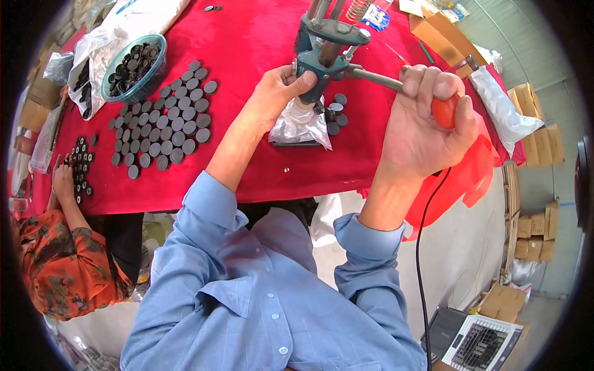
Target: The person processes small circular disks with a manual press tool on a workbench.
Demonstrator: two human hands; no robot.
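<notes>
A teal hand press [329, 54] with metal rods stands on the red-covered table. My left hand [277, 93] is closed round the lower part of its head, thumb in front, the other fingers partly hidden. Out to the right, my right hand [430, 117] is wrapped round the lever [378, 79], whose red knob [444, 112] shows between fingers and thumb. Below the press head, clear plastic film [299, 128] wraps its base. Several small dark discs [337, 108] lie just right of the base, partly behind the press.
Many dark round caps [166, 123] are spread left of the press. Behind them stands a clear bowl [139, 73] of black parts. At far left, a co-worker's hand [63, 180] touches small black pieces [80, 164]. A red bag [455, 179] and black cable [422, 247] hang at right.
</notes>
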